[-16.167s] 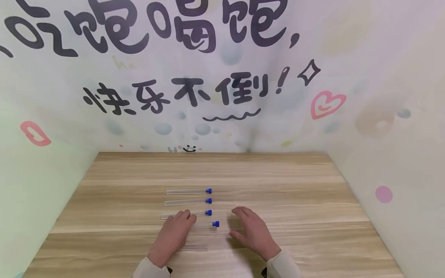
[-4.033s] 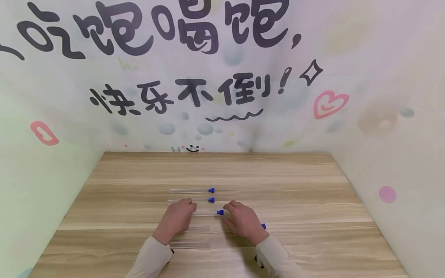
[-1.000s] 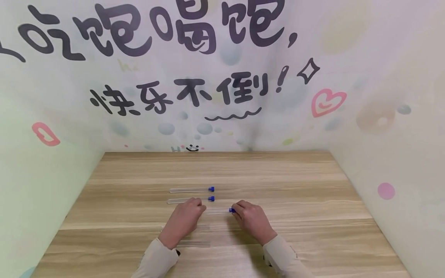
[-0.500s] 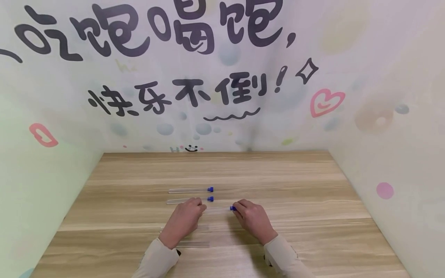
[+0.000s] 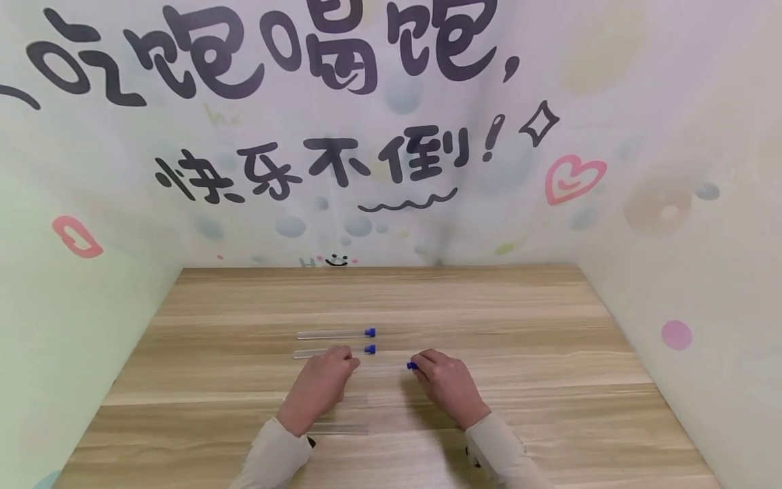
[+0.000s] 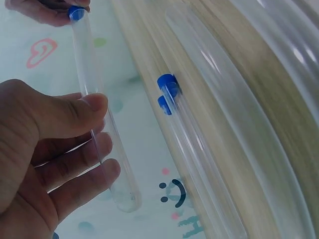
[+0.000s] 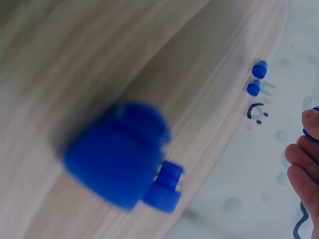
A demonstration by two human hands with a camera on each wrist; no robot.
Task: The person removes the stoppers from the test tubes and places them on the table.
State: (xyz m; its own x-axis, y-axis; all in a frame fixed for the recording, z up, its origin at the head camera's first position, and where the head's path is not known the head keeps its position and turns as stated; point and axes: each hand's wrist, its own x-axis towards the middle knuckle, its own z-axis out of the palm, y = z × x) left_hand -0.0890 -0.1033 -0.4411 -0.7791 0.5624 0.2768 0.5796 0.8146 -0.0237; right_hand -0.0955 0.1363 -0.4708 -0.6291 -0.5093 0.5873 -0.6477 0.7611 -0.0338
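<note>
My left hand point(image 5: 320, 388) pinches a clear test tube point(image 6: 89, 59) partway along its length, thumb on one side and fingers on the other. At the tube's mouth is a blue cap point(image 5: 412, 365), gripped between the thumb and fingers of my right hand point(image 5: 451, 384). Beyond my left hand, two test tubes with blue caps lie side by side, the farther tube point(image 5: 330, 335) and the nearer tube point(image 5: 308, 354). Closer to me lie two tubes without caps, one point(image 5: 354, 401) partly hidden by my left hand and another point(image 5: 342, 429).
Two loose blue caps, a large-looking near one point(image 7: 117, 154) and a farther one point(image 7: 164, 186), lie on the wooden table point(image 5: 550, 326) below my right hand, hidden in the head view. A printed wall point(image 5: 391, 234) closes off the back.
Another uncapped tube lies near me, and my hands have gone from the fourth tube to the third. In the last second my right hand has shifted slightly right and away with the cap.
</note>
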